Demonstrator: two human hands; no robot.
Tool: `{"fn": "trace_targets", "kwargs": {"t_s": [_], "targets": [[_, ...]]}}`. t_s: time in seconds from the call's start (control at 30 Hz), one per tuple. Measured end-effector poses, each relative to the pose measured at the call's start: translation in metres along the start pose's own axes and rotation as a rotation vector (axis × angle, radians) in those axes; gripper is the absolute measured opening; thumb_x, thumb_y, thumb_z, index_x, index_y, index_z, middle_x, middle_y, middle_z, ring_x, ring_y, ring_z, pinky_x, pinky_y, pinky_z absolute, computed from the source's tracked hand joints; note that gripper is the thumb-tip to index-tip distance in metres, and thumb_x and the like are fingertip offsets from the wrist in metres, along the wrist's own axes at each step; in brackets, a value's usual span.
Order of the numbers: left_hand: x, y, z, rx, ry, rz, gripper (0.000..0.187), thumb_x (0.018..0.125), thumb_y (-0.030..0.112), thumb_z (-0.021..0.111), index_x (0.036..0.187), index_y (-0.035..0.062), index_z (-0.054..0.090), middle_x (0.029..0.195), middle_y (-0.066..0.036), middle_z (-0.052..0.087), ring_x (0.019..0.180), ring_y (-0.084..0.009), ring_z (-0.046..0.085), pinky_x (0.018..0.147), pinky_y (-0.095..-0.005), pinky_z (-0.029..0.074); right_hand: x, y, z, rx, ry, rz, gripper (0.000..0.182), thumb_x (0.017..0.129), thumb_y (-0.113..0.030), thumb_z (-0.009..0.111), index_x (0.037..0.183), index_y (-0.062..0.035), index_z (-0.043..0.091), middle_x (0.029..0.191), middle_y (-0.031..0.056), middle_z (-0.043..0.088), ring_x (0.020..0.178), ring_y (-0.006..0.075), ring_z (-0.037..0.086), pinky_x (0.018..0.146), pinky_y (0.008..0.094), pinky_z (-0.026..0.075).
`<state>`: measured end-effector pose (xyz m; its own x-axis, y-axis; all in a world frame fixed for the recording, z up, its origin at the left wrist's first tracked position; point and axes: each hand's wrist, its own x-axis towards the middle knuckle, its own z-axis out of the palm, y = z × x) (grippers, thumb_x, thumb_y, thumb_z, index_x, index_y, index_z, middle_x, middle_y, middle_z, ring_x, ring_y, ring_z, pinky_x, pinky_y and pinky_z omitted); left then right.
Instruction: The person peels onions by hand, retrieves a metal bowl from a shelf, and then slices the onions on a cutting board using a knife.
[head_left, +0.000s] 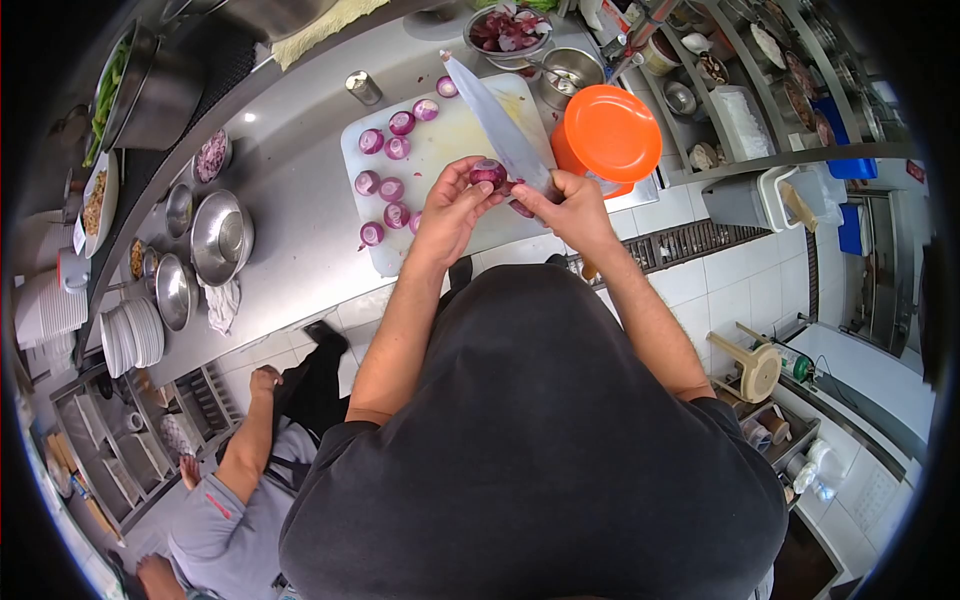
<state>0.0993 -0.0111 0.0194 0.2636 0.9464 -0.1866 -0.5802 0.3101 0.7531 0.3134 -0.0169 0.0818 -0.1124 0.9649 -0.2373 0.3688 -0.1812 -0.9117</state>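
My left hand [450,212] is closed around a red onion [487,173] above the near part of a white cutting board [455,132]. A large knife [497,122] is gripped in my right hand [578,212], its broad blade slanting up and left over the board. My right thumb is close to the onion, where pieces of purple skin [521,207] show. Most of the knife's handle is hidden by the hand. Several peeled red onions [391,188] with trimmed ends rest on the board's left side, and one [446,87] sits near its far edge.
An orange lidded tub [612,135] stands right of the board. Behind are a bowl of onion skins [510,32] and a metal pot [570,72]. A metal can [363,88] stands behind the board; steel bowls [222,238] are left. Another person [240,480] is at lower left.
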Motion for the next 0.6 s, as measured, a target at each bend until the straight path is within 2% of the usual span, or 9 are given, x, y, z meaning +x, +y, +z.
{"fn": "trace_targets", "kwargs": {"t_s": [0.07,0.27,0.37,0.47,0.6], "targets": [[0.0,-0.001,-0.003,0.023,0.011,-0.003,0.039,0.105,0.005,0.063,0.143,0.0014,0.053,0.134,-0.012,0.065,0.121,-0.0226,0.067,0.103,-0.0389,0.057,0.0,0.002,0.0,-0.004,0.005,0.003,0.038,0.091,-0.039,0.088,0.09,-0.0021,0.079,0.069,0.0005,0.072,0.06,0.0036,0.06,0.056,0.0263,0.047],[0.0,-0.002,-0.007,-0.093,0.076,-0.028,0.039,0.104,0.008,0.067,0.141,0.0021,0.054,0.127,-0.011,0.069,0.114,-0.0209,0.069,0.098,-0.0366,0.058,-0.003,0.005,-0.002,0.03,0.029,0.029,0.042,0.09,-0.043,0.087,0.088,-0.0019,0.077,0.064,0.0003,0.068,0.058,0.0042,0.056,0.054,0.0276,0.043],[0.001,0.0,-0.015,-0.187,0.039,-0.042,0.037,0.106,0.013,0.065,0.141,0.0019,0.056,0.127,-0.011,0.07,0.11,-0.0205,0.071,0.096,-0.0359,0.059,-0.001,0.014,-0.004,0.0,0.015,0.038,0.046,0.09,-0.047,0.087,0.087,-0.0019,0.077,0.064,0.0006,0.067,0.057,0.0052,0.055,0.053,0.0288,0.042],[-0.002,0.005,-0.018,-0.264,-0.039,-0.039,0.032,0.109,0.018,0.061,0.137,0.0027,0.059,0.126,-0.011,0.07,0.114,-0.0237,0.069,0.098,-0.0395,0.057,0.001,0.015,-0.008,-0.039,-0.036,0.048,0.049,0.089,-0.05,0.087,0.086,-0.0022,0.077,0.062,0.0005,0.065,0.056,0.0063,0.054,0.053,0.03,0.042],[-0.003,0.009,-0.02,-0.295,-0.116,-0.057,0.032,0.11,0.021,0.058,0.135,0.0021,0.06,0.123,-0.011,0.072,0.113,-0.0239,0.07,0.096,-0.0393,0.057,-0.001,0.008,-0.007,-0.084,-0.05,0.047,0.051,0.087,-0.052,0.088,0.086,-0.0026,0.077,0.061,0.0008,0.063,0.056,0.0077,0.055,0.053,0.031,0.042]]}}
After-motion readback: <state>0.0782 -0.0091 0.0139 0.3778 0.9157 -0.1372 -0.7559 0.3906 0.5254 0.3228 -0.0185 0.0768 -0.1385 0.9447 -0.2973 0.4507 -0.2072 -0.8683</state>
